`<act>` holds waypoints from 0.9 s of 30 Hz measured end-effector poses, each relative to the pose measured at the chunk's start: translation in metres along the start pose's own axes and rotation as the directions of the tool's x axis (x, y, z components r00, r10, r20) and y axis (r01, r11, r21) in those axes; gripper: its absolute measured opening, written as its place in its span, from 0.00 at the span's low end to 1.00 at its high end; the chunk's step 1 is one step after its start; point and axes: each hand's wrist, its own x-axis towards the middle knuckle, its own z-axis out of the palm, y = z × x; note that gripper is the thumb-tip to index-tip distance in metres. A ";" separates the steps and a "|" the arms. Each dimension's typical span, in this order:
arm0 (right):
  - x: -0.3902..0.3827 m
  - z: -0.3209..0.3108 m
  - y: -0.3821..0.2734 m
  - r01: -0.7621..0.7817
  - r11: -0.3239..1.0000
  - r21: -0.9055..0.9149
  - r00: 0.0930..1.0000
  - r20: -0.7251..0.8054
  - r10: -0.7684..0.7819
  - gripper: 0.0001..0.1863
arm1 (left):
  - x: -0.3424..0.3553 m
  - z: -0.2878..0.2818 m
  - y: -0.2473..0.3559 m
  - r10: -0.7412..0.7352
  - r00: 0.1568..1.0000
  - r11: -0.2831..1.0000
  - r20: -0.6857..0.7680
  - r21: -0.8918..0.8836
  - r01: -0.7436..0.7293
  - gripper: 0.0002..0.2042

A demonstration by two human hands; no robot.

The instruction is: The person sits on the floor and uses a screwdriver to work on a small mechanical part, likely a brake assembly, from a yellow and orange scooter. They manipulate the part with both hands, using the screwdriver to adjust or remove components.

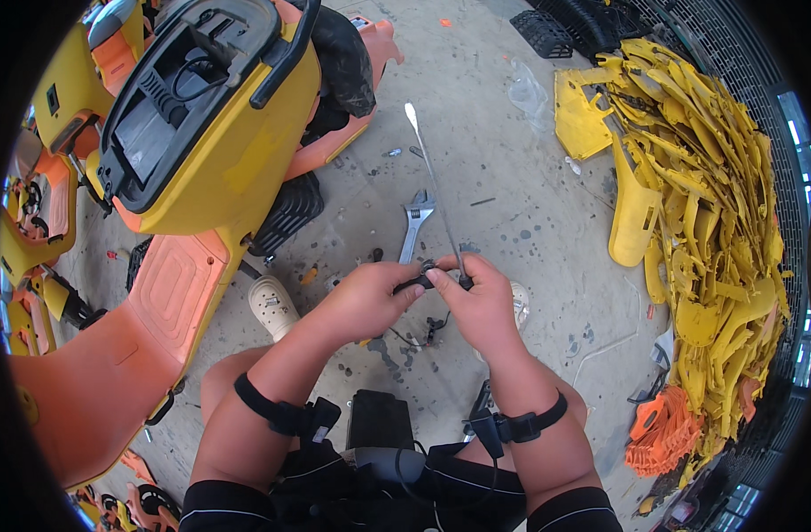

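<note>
In front of me, my left hand (371, 300) is closed, pinching a small black part (413, 282) between thumb and fingertips. My right hand (478, 303) meets it at the same part, its thumb pressed against it. A long screwdriver (436, 182) is also gripped in my right hand, its thin shaft rising from the fingers and its flat tip pointing away from me. The screwdriver's handle is mostly hidden by that hand. Just beyond my left hand lies an adjustable wrench (414, 227) on the floor. Below both hands is a small black piece with a wire (434, 330).
To the left stands a yellow and orange scooter body (237, 168), with several more behind it. A tall heap of yellow plastic panels (702, 204) fills the right side, and orange plastic pieces (664, 434) are stacked near its foot. Clear plastic film (528, 91) lies on the concrete floor (503, 230).
</note>
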 end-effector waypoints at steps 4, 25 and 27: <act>0.000 0.004 -0.009 -0.062 0.998 -0.006 0.998 -0.034 0.062 0.10 | 0.001 0.003 0.002 -0.006 1.000 0.998 -0.025 0.062 0.008 0.16; 0.017 0.015 -0.006 -0.253 0.902 0.351 0.946 -0.104 0.306 0.18 | 0.015 0.019 0.014 0.034 0.898 0.995 -0.440 -0.073 -0.073 0.27; 0.020 0.012 -0.006 -0.322 0.837 0.441 0.925 -0.039 0.377 0.17 | 0.016 0.020 0.015 0.038 0.889 0.992 -0.456 -0.093 -0.091 0.25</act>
